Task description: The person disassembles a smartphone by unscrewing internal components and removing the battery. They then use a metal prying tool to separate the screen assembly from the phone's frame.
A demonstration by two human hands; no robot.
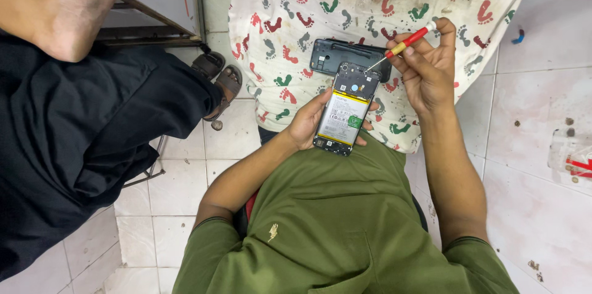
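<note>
White floor tiles lie under a cloth printed with coloured footprints, where a dark phone back cover rests just beyond the hands, and another person in dark clothing sits at the left with a bare foot raised. Cradled from beneath in the closed left hand, the opened phone shows its battery and looks light, stiff and fragile, best held by its edges. The right hand pinches a red-handled screwdriver, tip touching the phone's upper end.
</note>
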